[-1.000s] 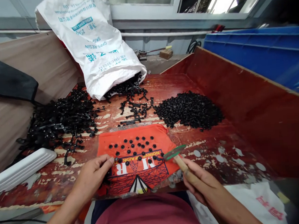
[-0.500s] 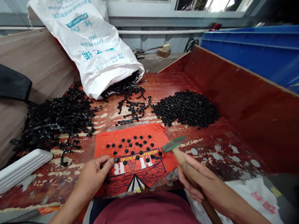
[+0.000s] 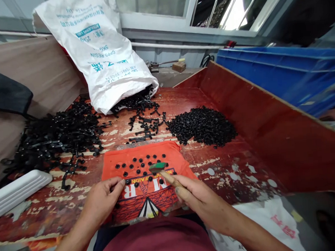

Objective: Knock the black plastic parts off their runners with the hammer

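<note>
Hammer [image 3: 158,167] clenched in rt hand [image 3: 198,198] – lt hand [image 3: 102,200] fingers pinch cap [image 3: 127,182] on orange cloth [image 3: 173,157]; sack [image 3: 101,50] behind.

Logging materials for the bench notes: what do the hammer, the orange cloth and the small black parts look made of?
Hammer: green-painted head, probably metal; pale handle in the right hand looks like bare wood. Orange cloth: soft printed fabric, creased, like a T-shirt. Small black parts: glossy round pieces, likely moulded plastic; the white sack reads GPPS RESIN.
</note>
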### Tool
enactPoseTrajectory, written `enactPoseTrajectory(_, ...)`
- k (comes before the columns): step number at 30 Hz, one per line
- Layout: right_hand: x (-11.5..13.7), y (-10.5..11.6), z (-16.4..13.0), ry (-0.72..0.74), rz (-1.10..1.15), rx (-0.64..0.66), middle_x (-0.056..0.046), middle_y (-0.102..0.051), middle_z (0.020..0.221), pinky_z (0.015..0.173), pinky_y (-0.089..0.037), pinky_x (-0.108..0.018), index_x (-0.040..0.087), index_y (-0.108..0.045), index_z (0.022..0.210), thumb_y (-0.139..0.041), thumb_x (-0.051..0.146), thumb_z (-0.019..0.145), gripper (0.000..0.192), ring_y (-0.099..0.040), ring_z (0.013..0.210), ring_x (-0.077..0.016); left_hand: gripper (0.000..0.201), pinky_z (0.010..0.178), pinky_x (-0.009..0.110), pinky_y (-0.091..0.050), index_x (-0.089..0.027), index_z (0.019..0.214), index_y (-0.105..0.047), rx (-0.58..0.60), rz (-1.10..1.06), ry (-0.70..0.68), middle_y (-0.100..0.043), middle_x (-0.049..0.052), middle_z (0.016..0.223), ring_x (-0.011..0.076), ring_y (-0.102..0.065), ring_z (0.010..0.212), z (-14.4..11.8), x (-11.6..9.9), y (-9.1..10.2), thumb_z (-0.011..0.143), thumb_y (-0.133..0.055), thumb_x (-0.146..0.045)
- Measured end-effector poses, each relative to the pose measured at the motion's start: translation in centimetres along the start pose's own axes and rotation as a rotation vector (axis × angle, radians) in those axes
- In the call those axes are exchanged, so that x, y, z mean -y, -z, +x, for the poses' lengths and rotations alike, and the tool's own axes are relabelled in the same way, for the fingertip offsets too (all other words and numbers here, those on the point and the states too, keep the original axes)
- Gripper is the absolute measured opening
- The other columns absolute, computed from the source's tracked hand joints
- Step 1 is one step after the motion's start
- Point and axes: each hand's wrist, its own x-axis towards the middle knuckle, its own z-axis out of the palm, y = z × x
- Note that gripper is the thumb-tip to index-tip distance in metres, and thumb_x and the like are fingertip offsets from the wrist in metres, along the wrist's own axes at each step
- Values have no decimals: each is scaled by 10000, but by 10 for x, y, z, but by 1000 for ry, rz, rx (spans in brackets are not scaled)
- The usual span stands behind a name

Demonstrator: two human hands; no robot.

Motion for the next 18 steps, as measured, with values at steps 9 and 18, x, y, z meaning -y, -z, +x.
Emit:
enactPoseTrajectory(9, 8, -17, 22, 160, -353, 29, 12, -567, 1458, 1065, -470, -386, 368, -298, 1555, -415, 153, 995, 611, -616, 1232, -215, 334, 545, 244, -328, -225, 661, -692, -45, -3, -49, -648, -11, 569, 184, -567, 546, -4, -8, 3, 845, -508, -435)
enactPoseTrajectory(18, 1, -53, 38, 336, -504, -82, -87, -671, 1309, 1028, -513, -380, 273, -251, 1589, -358, 168, 1019, 589, -668, 1130, -228, 402, 644, 279, -321, -213, 661, -587, -37, 206, -89, -664, 20, 634, 202, -612, 648, -3, -11, -2, 932, -367, -414)
